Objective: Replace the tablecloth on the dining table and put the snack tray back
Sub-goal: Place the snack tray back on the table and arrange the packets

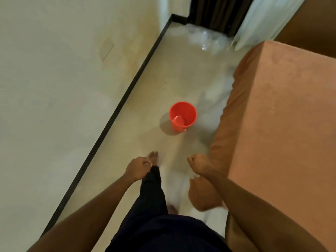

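Tablecloth (281,115): orange-peach, plain, spread flat at the right of the view, its near side hanging in folds toward the floor (145,142). One loose corner of it droops low, just under the right forearm. What it covers is hidden.

Left hand (138,167): fingers curled in, held over the person's dark trousers (152,193). A small white speck shows at the fingertips.

Right hand (198,163): clenched in a fist, just beside the hanging edge of the cloth. Whether either hand is grasping anything cannot be told.

Hazy film (214,99): whitish and translucent, along the foot of the cloth; blurred, its extent unclear.

Bucket (183,116): red plastic, upright on the floor, in the passage between the wall (54,88) and the cloth's side, ahead of the person and apart from both. Contents: one paler reddish rounded object lying at the bottom, kind not clear.

Skirting (116,110): black strip along the base of the cream wall, at the left of the passage.

Clear plastic (207,42): crumpled heap on the floor at the far end of the passage, touching the foot of the curtains.

Dark curtain (218,13) and white curtain (263,20): hanging side by side at the far end.

Bare foot (153,155): on the floor, beside the left hand in this view.
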